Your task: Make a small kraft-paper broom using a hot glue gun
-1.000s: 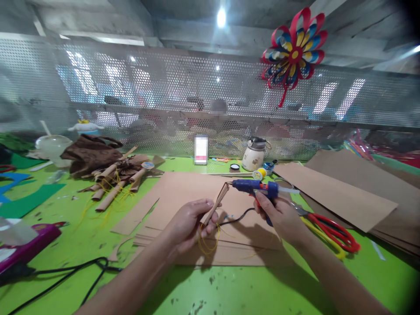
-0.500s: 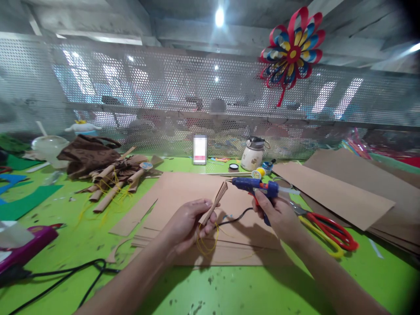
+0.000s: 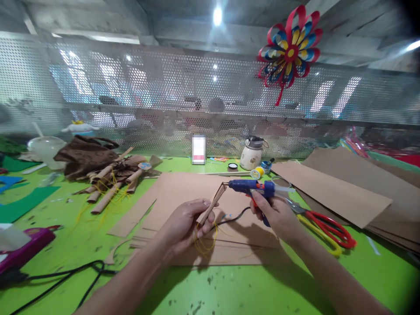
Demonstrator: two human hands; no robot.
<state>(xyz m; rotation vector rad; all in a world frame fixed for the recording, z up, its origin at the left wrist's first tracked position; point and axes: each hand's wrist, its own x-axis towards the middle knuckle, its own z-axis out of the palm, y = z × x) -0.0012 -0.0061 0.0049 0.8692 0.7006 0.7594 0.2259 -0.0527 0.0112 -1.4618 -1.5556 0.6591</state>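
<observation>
My left hand [image 3: 185, 223] pinches a folded, pleated strip of brown paper [image 3: 213, 204] that fans out upward, with thin yellow thread [image 3: 204, 241] hanging in loops below it. My right hand [image 3: 274, 213] grips a blue hot glue gun [image 3: 253, 187] with an orange trigger. The gun's nozzle touches the top edge of the folded paper. Its black cord [image 3: 234, 217] runs down between my hands. Both hands hover over a stack of brown paper sheets [image 3: 183, 188] on the green table [image 3: 229, 288].
Red and yellow scissors [image 3: 323, 228] lie right of my right hand. More brown sheets [image 3: 337, 192] are stacked at the right. Rolled brown paper tubes [image 3: 111, 181] and a brown bag [image 3: 85, 154] sit at the left. A small jar [image 3: 252, 154], thread spool [image 3: 257, 173] and phone [image 3: 198, 149] stand by the perforated screen.
The glue gun has shifted left so its nozzle now meets the top of the folded paper. My left hand kept its grip and barely moved.
</observation>
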